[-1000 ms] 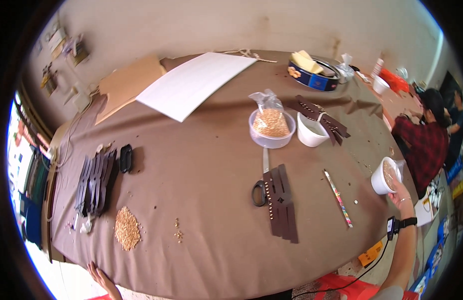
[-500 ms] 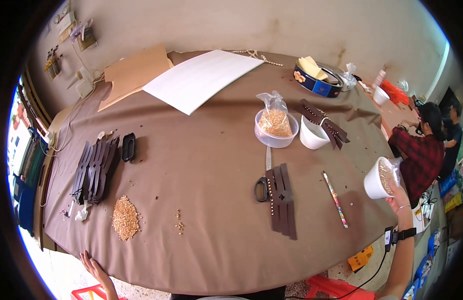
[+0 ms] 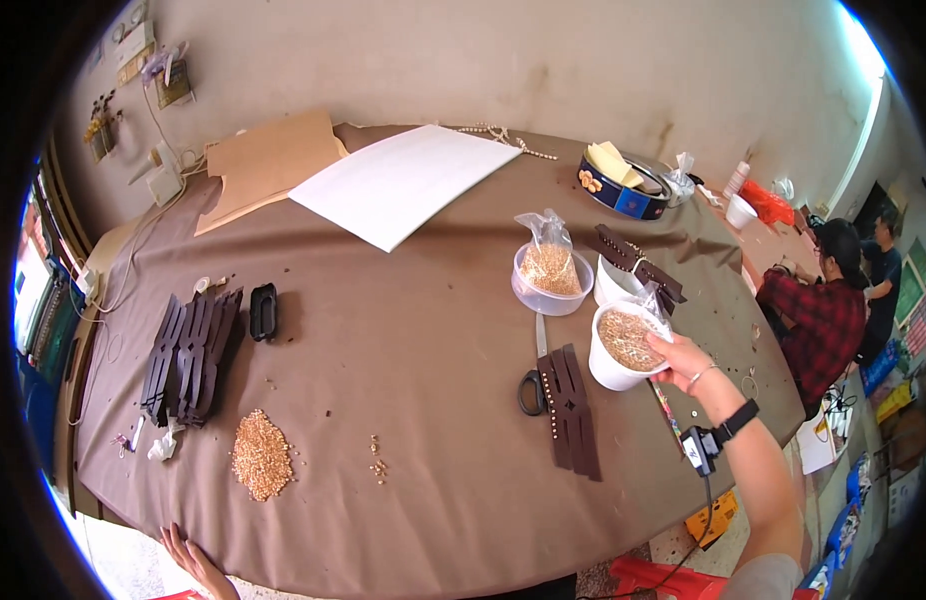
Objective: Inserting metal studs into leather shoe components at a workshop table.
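Plainly, my right hand (image 3: pixel 680 362) is closed on the rim of a white cup (image 3: pixel 616 374) full of gold beads (image 3: pixel 626 338), above a brown cloth (image 3: pixel 453 400) that covers the table. My left hand (image 3: pixel 195 562) lies at the near edge, fingers outstretched, gripping nothing I can see. Ahead of it sits a bead pile (image 3: pixel 262 455) — the cloth creased around it. Beyond both hands stands a stained wall (image 3: pixel 433 60); to the right of my right hand, a person in a checked shirt (image 3: pixel 823 320).
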Motion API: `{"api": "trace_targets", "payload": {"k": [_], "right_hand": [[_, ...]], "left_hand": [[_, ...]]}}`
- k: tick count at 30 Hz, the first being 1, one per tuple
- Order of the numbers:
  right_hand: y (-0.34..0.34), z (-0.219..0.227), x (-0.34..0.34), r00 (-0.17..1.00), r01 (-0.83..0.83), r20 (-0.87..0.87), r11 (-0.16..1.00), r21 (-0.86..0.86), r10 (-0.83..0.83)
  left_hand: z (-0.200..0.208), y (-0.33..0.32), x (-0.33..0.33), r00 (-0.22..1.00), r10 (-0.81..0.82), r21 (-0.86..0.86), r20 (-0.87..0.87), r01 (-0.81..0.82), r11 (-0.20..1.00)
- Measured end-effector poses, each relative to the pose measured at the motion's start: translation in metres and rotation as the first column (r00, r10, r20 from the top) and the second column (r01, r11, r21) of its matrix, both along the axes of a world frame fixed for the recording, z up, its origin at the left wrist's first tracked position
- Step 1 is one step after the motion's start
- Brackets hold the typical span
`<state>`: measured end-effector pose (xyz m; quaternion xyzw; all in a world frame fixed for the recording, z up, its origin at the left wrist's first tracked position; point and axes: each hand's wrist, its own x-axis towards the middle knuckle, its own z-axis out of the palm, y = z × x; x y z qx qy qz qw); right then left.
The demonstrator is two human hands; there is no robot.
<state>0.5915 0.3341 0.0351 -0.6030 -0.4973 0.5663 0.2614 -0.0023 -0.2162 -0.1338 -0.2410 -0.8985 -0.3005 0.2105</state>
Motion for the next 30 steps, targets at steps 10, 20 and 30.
{"api": "trace_targets", "payload": {"k": [10, 20, 30], "right_hand": [[0.052, -0.038, -0.031, 0.956, 0.271, -0.133, 0.961, 0.051, -0.262], [0.02, 0.012, -0.039, 0.361, -0.51, 0.816, 0.636, 0.579, -0.452], [0.041, 0.033, -0.062, 0.999, 0.038, -0.022, 0.927, 0.372, -0.032]], "left_hand": [[0.008, 0.009, 0.013, 1.0, -0.01, -0.012, -0.03, 0.01, 1.0], [0.01, 0.009, 0.012, 0.999, -0.024, 0.013, 0.049, 0.023, 1.0], [0.07, 0.034, 0.041, 0.993, -0.09, 0.076, -0.08, 0.096, 0.992]]}}
